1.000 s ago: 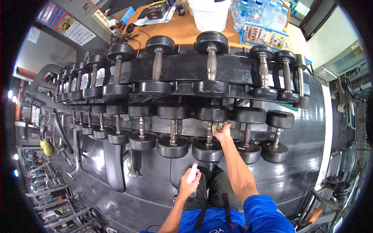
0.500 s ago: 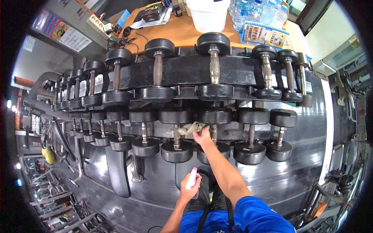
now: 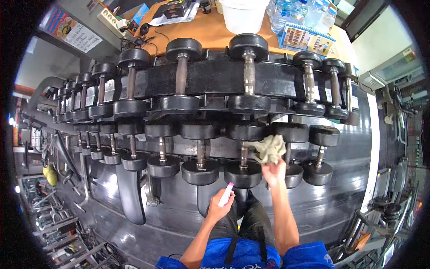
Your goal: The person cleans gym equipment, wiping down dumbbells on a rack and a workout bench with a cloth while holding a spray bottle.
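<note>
My right hand (image 3: 274,171) grips a crumpled pale cloth (image 3: 270,149) at the lower tier of the rack, between two dumbbells. The cloth lies in front of the handle of a black dumbbell (image 3: 243,174) and partly covers the dumbbell to its right (image 3: 293,175). Lower down, close to my body, my left hand (image 3: 220,202) is closed around a spray bottle with a white and pink head (image 3: 227,193). My fingers hide most of the bottle's body.
More dumbbells line the upper tier of the black rack (image 3: 210,80). Behind it, a wooden table (image 3: 208,33) carries a white bucket (image 3: 243,15), water bottles (image 3: 289,12) and a desk calendar (image 3: 308,39). A padded bench (image 3: 130,197) stands at the lower left.
My right hand has moved the cloth rightward from one dumbbell handle to beside another, and the cloth is more spread out. My left hand has risen slightly, its spray bottle tilting right.
</note>
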### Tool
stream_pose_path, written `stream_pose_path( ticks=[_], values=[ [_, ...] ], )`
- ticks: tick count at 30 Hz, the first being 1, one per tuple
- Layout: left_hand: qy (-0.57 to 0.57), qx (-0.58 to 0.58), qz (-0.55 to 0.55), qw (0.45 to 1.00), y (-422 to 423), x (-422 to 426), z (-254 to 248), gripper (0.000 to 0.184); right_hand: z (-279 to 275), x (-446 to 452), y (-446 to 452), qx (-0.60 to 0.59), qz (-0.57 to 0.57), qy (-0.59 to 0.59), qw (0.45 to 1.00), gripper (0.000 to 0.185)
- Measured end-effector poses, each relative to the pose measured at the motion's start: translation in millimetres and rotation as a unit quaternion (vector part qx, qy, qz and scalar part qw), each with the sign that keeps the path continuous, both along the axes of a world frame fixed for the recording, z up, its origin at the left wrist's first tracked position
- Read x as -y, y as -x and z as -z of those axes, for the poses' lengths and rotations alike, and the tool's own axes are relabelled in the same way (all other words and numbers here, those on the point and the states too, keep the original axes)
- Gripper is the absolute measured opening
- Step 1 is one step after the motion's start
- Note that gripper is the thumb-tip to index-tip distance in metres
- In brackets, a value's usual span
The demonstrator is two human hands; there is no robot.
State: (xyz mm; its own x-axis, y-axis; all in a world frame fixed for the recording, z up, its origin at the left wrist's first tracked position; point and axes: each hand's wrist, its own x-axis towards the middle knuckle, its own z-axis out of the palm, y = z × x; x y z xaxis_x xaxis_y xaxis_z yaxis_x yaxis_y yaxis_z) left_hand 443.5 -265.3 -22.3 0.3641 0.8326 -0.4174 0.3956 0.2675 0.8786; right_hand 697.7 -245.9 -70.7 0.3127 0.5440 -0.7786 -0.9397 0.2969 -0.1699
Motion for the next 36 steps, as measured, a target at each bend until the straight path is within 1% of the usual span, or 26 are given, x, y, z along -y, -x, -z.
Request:
stream_pose_path(
  ticks=[1,3,4,5,7,8,10,11,12,15,16,17,18,19,20,21,22,23,24,25,27,29,30,33,34,36],
  values=[
    [-0.016,0.01,0.007,1.0,-2,1,7,0.011,-10,14,-12,-0.016,0.004,-0.003,1.0,0.034],
    [-0.048,0.03,0.021,0.998,-5,4,17,0.009,-16,47,-28,0.001,0.01,0.0,1.0,0.036],
    [-0.066,0.016,0.006,0.998,-9,4,17,0.007,-34,56,-34,0.001,-0.02,0.06,0.998,0.036],
    [-0.076,0.001,0.011,0.997,-11,4,18,0.007,-51,62,-34,0.029,-0.043,0.048,0.997,0.035],
    [-0.097,-0.033,0.017,0.995,-12,3,22,0.006,-44,90,-42,0.057,-0.095,0.027,0.993,0.032],
    [-0.085,-0.05,0.018,0.995,-12,3,23,0.007,-42,97,-40,0.08,-0.084,0.062,0.991,0.029],
    [-0.061,-0.084,0.019,0.994,-12,1,24,0.008,-41,105,-31,0.123,-0.084,0.086,0.985,0.027],
    [-0.071,-0.08,0.015,0.994,-14,0,22,0.008,-42,106,-26,0.144,-0.084,0.097,0.981,0.026],
    [-0.082,-0.076,0.012,0.994,-15,-1,21,0.009,-44,106,-22,0.135,-0.075,0.105,0.982,0.022],
    [-0.111,-0.064,0.009,0.992,-23,-8,14,0.009,-43,108,-13,0.103,-0.071,0.091,0.988,0.021],
    [-0.121,-0.059,0.01,0.991,-25,-11,12,0.009,-37,109,-13,0.11,-0.091,0.07,0.987,0.02],
    [-0.118,-0.061,0.016,0.991,-27,-13,11,0.009,-29,107,-11,0.125,-0.08,0.059,0.987,0.025],
    [-0.117,-0.061,0.023,0.991,-29,-15,10,0.01,-22,106,-8,0.147,-0.082,0.081,0.982,0.028],
    [-0.115,-0.062,0.029,0.991,-30,-17,9,0.01,-33,88,-1,0.169,-0.084,0.102,0.977,0.031],
    [-0.118,-0.058,0.026,0.991,-31,-18,6,0.009,-29,79,1,0.239,-0.119,0.071,0.961,0.036],
    [-0.121,-0.053,0.023,0.991,-32,-17,2,0.009,-8,71,3,0.293,-0.153,0.097,0.939,0.034],
    [-0.123,-0.049,0.02,0.991,-33,-17,0,0.008,-8,55,7,0.383,-0.222,0.143,0.885,0.033],
    [-0.119,-0.042,0.018,0.992,-31,-15,1,0.007,-9,36,13,0.464,-0.287,0.187,0.817,0.033],
    [-0.115,-0.034,0.017,0.993,-27,-11,2,0.007,2,22,18,0.558,-0.337,0.191,0.734,0.034],
    [-0.112,-0.026,0.015,0.993,-23,-6,3,0.006,16,8,25,0.64,-0.382,0.191,0.639,0.036],
    [-0.118,-0.028,0.024,0.992,-14,4,8,0.007,25,-23,45,0.777,-0.319,0.098,0.534,0.039],
    [-0.114,-0.037,0.032,0.992,-6,9,14,0.006,45,-33,56,0.804,-0.42,0.078,0.414,0.045],
    [-0.106,-0.045,0.037,0.993,-1,12,16,0.006,46,-27,67,0.796,-0.426,0.105,0.418,0.046],
    [-0.097,-0.045,0.04,0.993,8,16,22,0.006,19,-27,61,0.67,-0.648,0.137,0.336,0.048],
    [-0.096,-0.042,0.038,0.994,11,17,23,0.006,22,-18,56,0.687,-0.637,0.078,0.34,0.046],
    [-0.054,-0.041,0.032,0.997,14,16,26,0.006,31,-17,40,0.653,-0.674,0.067,0.338,0.044]
  ],
)
